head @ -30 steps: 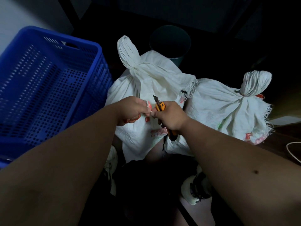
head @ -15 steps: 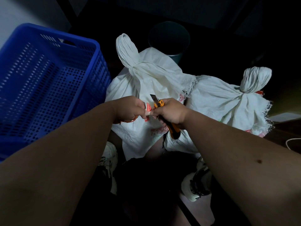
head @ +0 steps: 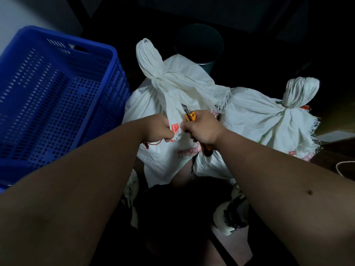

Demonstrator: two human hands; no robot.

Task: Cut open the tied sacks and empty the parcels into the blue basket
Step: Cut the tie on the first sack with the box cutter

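Two white woven sacks stand in front of me, both knotted at the top: the near sack point(head: 172, 89) in the middle and a second sack point(head: 269, 120) to its right. My left hand point(head: 158, 128) pinches a red-and-white tag point(head: 175, 131) and a red tie on the near sack's front. My right hand point(head: 203, 129) grips an orange utility knife point(head: 190, 116), blade out and pointing up and away, right beside the tag. The blue basket point(head: 57, 96) stands at the left, with nothing visible inside.
A dark round bin point(head: 198, 45) stands behind the near sack. My shoes point(head: 230, 217) are on the dark floor below the sacks. A white cord point(head: 343, 166) lies at the right edge. The surroundings are dim.
My two hands have stayed together at the tag on the near sack; the knife has tilted slightly and the left hand's grip on the tag has shifted a little.
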